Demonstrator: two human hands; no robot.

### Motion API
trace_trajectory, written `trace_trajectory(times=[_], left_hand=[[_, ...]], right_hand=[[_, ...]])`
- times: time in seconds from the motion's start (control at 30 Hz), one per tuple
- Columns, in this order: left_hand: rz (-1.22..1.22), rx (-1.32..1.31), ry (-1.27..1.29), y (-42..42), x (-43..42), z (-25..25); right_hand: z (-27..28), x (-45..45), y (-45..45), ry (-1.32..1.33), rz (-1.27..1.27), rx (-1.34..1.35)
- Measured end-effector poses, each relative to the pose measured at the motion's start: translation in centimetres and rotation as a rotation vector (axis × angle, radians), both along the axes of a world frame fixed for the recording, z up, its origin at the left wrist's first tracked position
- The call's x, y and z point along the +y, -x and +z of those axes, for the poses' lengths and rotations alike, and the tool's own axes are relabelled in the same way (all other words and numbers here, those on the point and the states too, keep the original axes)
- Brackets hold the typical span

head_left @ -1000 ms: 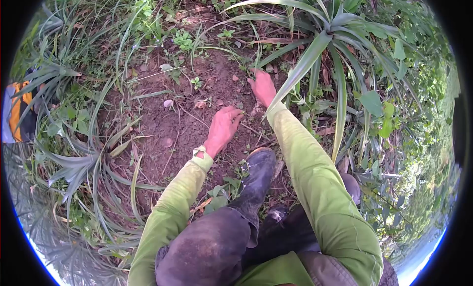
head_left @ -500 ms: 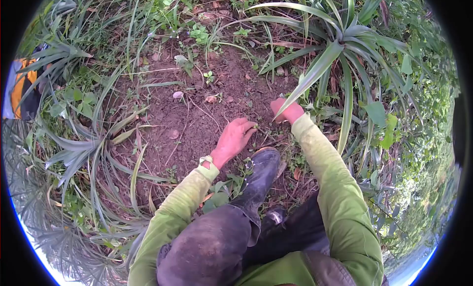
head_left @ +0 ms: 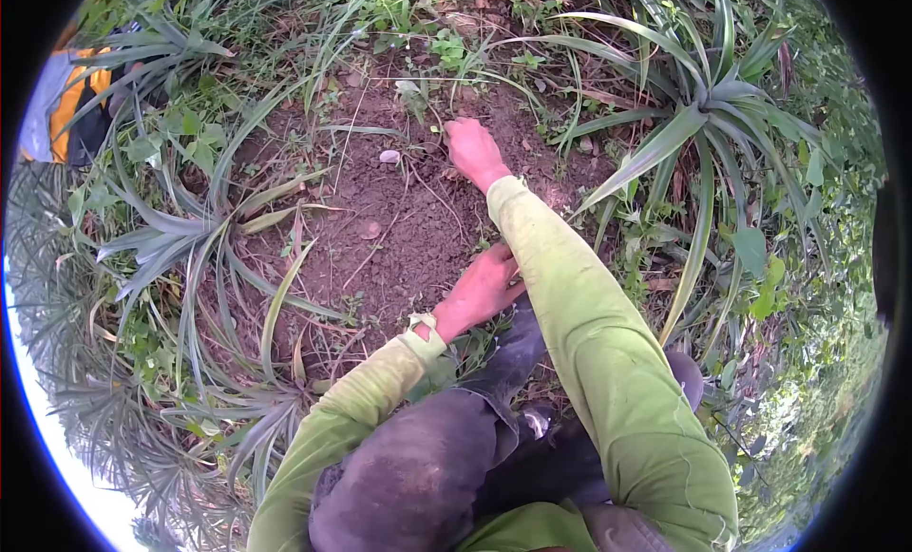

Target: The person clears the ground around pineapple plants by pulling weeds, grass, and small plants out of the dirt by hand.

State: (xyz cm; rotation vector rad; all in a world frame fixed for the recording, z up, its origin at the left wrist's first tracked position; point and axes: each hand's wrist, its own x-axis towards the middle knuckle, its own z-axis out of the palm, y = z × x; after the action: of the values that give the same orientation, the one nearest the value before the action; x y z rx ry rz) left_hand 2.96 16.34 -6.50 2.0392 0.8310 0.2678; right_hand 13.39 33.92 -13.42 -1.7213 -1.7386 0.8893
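Observation:
My right hand [head_left: 474, 153] reaches forward over the brown soil [head_left: 399, 219], fingers closed at a small green seedling [head_left: 436, 129]. Only a bit of leaf shows beside the fingertips. Nearer my body, my left hand [head_left: 478, 288] is low over the ground with its fingers curled. The right sleeve [head_left: 579, 295] covers its fingertips, so what they hold is hidden. A pale pinkish piece [head_left: 389, 157] lies on the soil left of my right hand. Just beyond that hand is a pale, wilted leafy bit [head_left: 410, 94].
A large spiky-leaved plant [head_left: 708, 105] spreads at the right, and a smaller one [head_left: 204, 227] at the left. Grass and low weeds ring the soil. An orange, grey and black item [head_left: 76, 105] sits at the upper left. My boot [head_left: 513, 348] is below my left hand.
My right hand has moved left and forward from beside the large plant to the seedling. My left hand stays low, its fingertips now behind the right sleeve. The view has shifted slightly.

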Motion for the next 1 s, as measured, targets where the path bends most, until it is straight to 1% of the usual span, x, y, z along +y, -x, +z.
trace_trajectory(times=[0.03, 0.07, 0.13, 0.17, 0.2, 0.23, 0.27, 0.3, 0.37, 0.43, 0.5, 0.53, 0.6, 0.63, 0.7, 0.73, 0.77, 0.8, 0.9, 0.93, 0.97, 1.0], left_hand=[[-0.027, 0.087, -0.028, 0.8, 0.2, -0.6], [-0.014, 0.092, -0.032, 1.4, 0.5, -0.3], [0.132, 0.063, -0.169, 2.4, 1.0, 0.6], [0.21, 0.086, -0.205, 3.5, 1.3, 0.4], [0.297, 0.103, -0.254, 4.4, 2.2, 0.5], [0.384, 0.124, -0.293, 5.5, 2.8, 0.8], [0.457, 0.163, -0.319, 6.7, 3.9, 1.1], [0.54, 0.201, -0.345, 7.9, 4.9, 0.9], [0.649, 0.261, -0.426, 10.2, 7.0, 0.5], [0.677, 0.339, -0.568, 12.3, 9.6, 0.2], [0.663, 0.472, -0.718, 14.3, 13.0, -0.5], [0.645, 0.557, -0.706, 15.2, 14.9, -0.8], [0.58, 0.773, -0.807, 16.4, 18.2, -0.6], [0.579, 0.768, -0.812, 17.2, 19.9, -0.8], [0.476, 0.927, -0.86, 18.8, 22.7, -1.3], [0.479, 0.926, -0.861, 19.2, 23.8, -1.3], [0.425, 1.058, -0.839, 19.4, 24.5, -1.3], [0.367, 1.186, -0.813, 19.7, 24.9, -1.3], [0.388, 1.225, -0.807, 20.9, 25.6, -1.0], [0.407, 1.254, -0.809, 21.5, 25.6, -0.9], [0.354, 1.25, -0.882, 21.8, 25.7, -0.9], [0.35, 1.247, -0.891, 22.1, 26.1, -0.8]], right_hand=[[0.0, -0.2, -0.2, 0.081, -0.028, 0.082], [-0.1, -0.5, -0.5, 0.165, -0.054, 0.16], [-2.3, -3.0, -1.1, -0.057, -0.131, 0.137], [-1.1, -3.9, -2.6, 0.004, -0.06, 0.157], [0.8, -5.8, -3.8, 0.036, -0.039, 0.091], [1.5, -6.2, -5.7, 0.223, 0.127, 0.116], [1.8, -8.1, -6.9, 0.26, 0.148, 0.068], [1.5, -9.9, -8.2, 0.168, 0.241, -0.08], [3.6, -13.3, -10.0, 0.307, 0.276, -0.181], [4.1, -16.3, -11.5, 0.382, 0.307, -0.211], [5.8, -18.9, -11.8, 0.382, 0.288, -0.175], [6.7, -19.6, -12.1, 0.38, 0.269, -0.137], [7.9, -20.5, -12.0, 0.333, 0.27, -0.119], [8.5, -20.7, -11.8, 0.29, 0.272, -0.094], [10.5, -20.9, -11.1, 0.284, 0.249, -0.07], [11.0, -21.0, -10.9, 0.28, 0.231, -0.045], [11.0, -21.3, -10.7, 0.22, 0.224, -0.072], [11.0, -21.7, -10.8, 0.222, 0.225, -0.074], [11.5, -22.1, -11.0, 0.281, 0.198, -0.018], [11.5, -22.4, -11.1, 0.256, 0.176, 0.007], [11.5, -22.6, -11.2, 0.228, 0.151, 0.035], [11.6, -22.6, -11.4, 0.223, 0.144, 0.037]])
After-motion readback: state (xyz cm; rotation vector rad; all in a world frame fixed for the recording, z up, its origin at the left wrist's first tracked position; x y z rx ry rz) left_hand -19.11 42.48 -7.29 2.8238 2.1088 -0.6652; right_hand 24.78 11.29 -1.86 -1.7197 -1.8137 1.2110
